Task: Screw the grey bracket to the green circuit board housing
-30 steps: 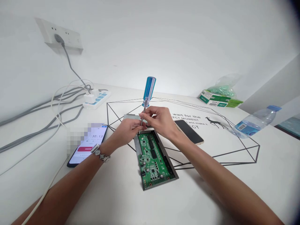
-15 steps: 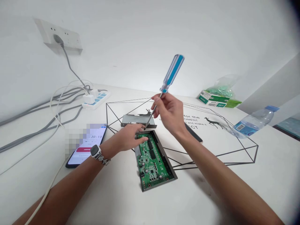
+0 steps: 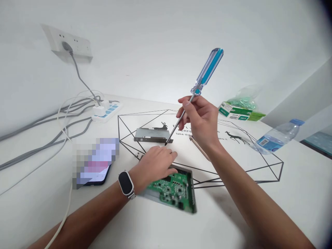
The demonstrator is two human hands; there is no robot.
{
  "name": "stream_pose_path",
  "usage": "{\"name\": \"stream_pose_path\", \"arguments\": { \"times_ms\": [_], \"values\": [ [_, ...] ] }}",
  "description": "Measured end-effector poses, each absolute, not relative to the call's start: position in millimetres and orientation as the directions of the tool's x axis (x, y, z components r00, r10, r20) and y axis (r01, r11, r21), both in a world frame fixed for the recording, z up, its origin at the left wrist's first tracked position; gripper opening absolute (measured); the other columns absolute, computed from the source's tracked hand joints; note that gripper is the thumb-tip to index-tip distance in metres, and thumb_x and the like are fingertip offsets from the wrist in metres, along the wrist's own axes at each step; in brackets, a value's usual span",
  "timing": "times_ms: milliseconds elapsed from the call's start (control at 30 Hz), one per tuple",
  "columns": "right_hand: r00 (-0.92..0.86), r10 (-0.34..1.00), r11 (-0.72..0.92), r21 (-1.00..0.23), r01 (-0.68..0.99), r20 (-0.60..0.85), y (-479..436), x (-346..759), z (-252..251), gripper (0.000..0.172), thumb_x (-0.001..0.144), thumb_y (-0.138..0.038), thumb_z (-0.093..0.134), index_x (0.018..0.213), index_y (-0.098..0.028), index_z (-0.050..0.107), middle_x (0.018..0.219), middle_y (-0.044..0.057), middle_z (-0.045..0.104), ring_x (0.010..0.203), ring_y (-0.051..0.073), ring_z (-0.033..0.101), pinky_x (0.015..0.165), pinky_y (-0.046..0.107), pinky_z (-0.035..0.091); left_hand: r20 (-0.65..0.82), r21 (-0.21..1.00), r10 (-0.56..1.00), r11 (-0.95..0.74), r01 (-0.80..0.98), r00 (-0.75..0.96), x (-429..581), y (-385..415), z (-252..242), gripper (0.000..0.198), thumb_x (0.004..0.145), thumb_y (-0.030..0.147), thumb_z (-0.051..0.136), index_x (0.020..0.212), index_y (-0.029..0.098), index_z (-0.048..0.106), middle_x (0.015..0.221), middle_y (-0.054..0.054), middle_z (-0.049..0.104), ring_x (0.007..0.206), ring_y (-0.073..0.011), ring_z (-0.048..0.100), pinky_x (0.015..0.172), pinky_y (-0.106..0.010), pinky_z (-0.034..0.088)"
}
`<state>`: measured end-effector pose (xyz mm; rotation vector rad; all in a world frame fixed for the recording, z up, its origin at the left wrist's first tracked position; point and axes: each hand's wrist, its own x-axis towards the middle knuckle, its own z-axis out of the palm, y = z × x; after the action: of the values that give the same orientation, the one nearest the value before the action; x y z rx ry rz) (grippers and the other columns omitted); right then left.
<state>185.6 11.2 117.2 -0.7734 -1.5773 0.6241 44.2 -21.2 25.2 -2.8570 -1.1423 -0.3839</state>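
Observation:
A screwdriver (image 3: 209,71) with a clear and blue handle is pinched by its metal shaft in my right hand (image 3: 201,121). Its handle points up and its tip angles down, close to my left fingers. My left hand (image 3: 158,164) lies across a green circuit board (image 3: 176,190) in a shallow dark metal tray, fingers bent over the far side and thumb above the board. The hand hides part of the board, and the near edge is blurred. Just beyond sits a grey metal cover piece (image 3: 152,134).
To the left are a phone (image 3: 95,162), partly pixelated, and a power strip (image 3: 106,112) with cables. A slim pale bar (image 3: 200,148) lies beside my right wrist. Green-and-white boxes (image 3: 238,110) and a plastic water bottle (image 3: 278,137) stand at the right.
My left hand has turned the board in its tray, so its long side lies more crosswise. My right hand and the screwdriver have shifted right, the tip lifting off the tray.

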Motion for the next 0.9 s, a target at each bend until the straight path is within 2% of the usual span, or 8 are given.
{"name": "stream_pose_path", "arguments": {
  "times_ms": [100, 200, 267, 367, 533, 733, 833, 900],
  "values": [
    [-0.118, 0.772, 0.635, -0.767, 0.09, 0.625, 5, 183, 116, 0.016, 0.094, -0.04, 0.06, 0.096, -0.024, 0.058, 0.067, -0.003, 0.062, 0.045, 0.01, 0.056, 0.046, 0.029, 0.05, 0.188, 0.094, 0.801, -0.59, 0.802, 0.568, 35, -19, 28, 0.034, 0.093, 0.032, 0.052, 0.119, 0.012, 0.06, 0.081, -0.013, 0.071, 0.072, -0.0308, 0.067, 0.062, -0.036, 0.041],
    [-0.159, 0.781, 0.619, -0.783, 0.065, 0.604, 2, 181, 108, 0.014, 0.093, -0.036, 0.06, 0.095, -0.025, 0.053, 0.069, -0.004, 0.063, 0.047, 0.011, 0.058, 0.049, 0.03, 0.052, 0.157, 0.187, 0.863, -0.504, 0.843, 0.481, 14, -10, 30, 0.042, 0.09, 0.031, 0.05, 0.126, 0.012, 0.057, 0.083, -0.014, 0.072, 0.071, -0.0312, 0.067, 0.059, -0.035, 0.04],
    [-0.163, 0.805, 0.586, -0.808, 0.058, 0.571, -1, 181, 99, 0.014, 0.092, -0.034, 0.06, 0.095, -0.025, 0.049, 0.07, -0.003, 0.064, 0.05, 0.011, 0.061, 0.052, 0.03, 0.054, 0.143, 0.305, 0.894, -0.449, 0.84, 0.426, -8, 1, 32, 0.036, 0.09, 0.04, 0.05, 0.115, 0.018, 0.063, 0.078, -0.01, 0.072, 0.07, -0.0279, 0.066, 0.059, -0.032, 0.039],
    [-0.097, 0.856, 0.513, -0.858, 0.033, 0.508, -6, 185, 80, 0.017, 0.091, -0.031, 0.06, 0.095, -0.026, 0.044, 0.071, -0.003, 0.066, 0.054, 0.014, 0.064, 0.057, 0.033, 0.057, 0.108, 0.431, 0.941, -0.336, 0.837, 0.322, -42, 18, 33, 0.025, 0.086, 0.041, 0.052, 0.088, 0.024, 0.069, 0.078, -0.005, 0.072, 0.07, -0.0231, 0.065, 0.057, -0.029, 0.039],
    [0.04, 0.908, 0.418, -0.908, -0.037, 0.417, -16, 205, 54, 0.027, 0.087, -0.032, 0.065, 0.094, -0.025, 0.039, 0.076, -0.001, 0.072, 0.057, 0.017, 0.069, 0.063, 0.039, 0.059, -0.043, 0.627, 0.922, -0.276, 0.728, 0.386, -65, 30, 27, 0.013, 0.068, 0.033, 0.066, 0.069, 0.022, 0.073, 0.071, -0.004, 0.073, 0.062, -0.0189, 0.063, 0.052, -0.025, 0.041],
    [0.105, 0.92, 0.386, -0.919, -0.074, 0.378, -16, 217, 50, 0.028, 0.086, -0.03, 0.065, 0.093, -0.026, 0.037, 0.074, 0.0, 0.072, 0.055, 0.017, 0.068, 0.062, 0.039, 0.059, -0.022, 0.686, 0.939, -0.235, 0.688, 0.342, -62, 29, 29, 0.012, 0.063, 0.029, 0.068, 0.054, 0.022, 0.07, 0.055, -0.002, 0.066, 0.051, -0.0159, 0.057, 0.047, -0.023, 0.036],
    [0.14, 0.907, 0.415, -0.901, -0.127, 0.398, -13, 218, 49, 0.029, 0.086, -0.03, 0.065, 0.093, -0.026, 0.037, 0.077, 0.0, 0.073, 0.059, 0.018, 0.07, 0.067, 0.04, 0.06, 0.055, 0.809, 0.957, -0.21, 0.549, 0.285, -48, 29, 31, 0.019, 0.071, 0.04, 0.072, 0.068, 0.021, 0.073, 0.064, -0.003, 0.07, 0.061, -0.0171, 0.062, 0.056, -0.025, 0.045],
    [0.165, 0.894, 0.443, -0.878, -0.179, 0.418, -11, 218, 47, 0.029, 0.087, -0.032, 0.065, 0.093, -0.027, 0.037, 0.082, 0.0, 0.074, 0.063, 0.017, 0.071, 0.071, 0.041, 0.06, 0.104, 0.942, 0.98, -0.152, 0.299, 0.17, -31, 26, 29, 0.029, 0.077, 0.046, 0.072, 0.083, 0.018, 0.073, 0.075, -0.004, 0.072, 0.072, -0.017, 0.066, 0.07, -0.027, 0.052]
  ]
}}
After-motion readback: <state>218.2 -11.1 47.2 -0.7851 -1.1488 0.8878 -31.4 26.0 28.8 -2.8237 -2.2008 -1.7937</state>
